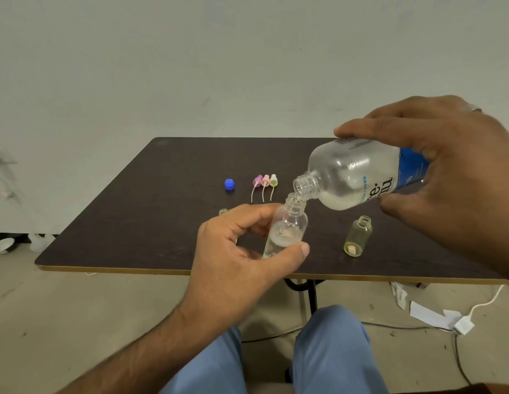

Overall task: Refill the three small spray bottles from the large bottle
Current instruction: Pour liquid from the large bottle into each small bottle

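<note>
Above the dark counter point(162, 223), near its front edge: left hand point(236, 251), thumb and fingers point(300, 248) curled round a clear small spray bottle point(287, 228), uncapped, tilted, partly filled. Right hand point(446, 172) gripping the large bottle point(352, 177), blue label, tipped neck-down, mouth just at the small bottle's mouth. On the counter: second open small bottle point(358, 237) to the right; blue cap point(229, 184) and three spray tops point(265, 182) farther back, side by side.
</note>
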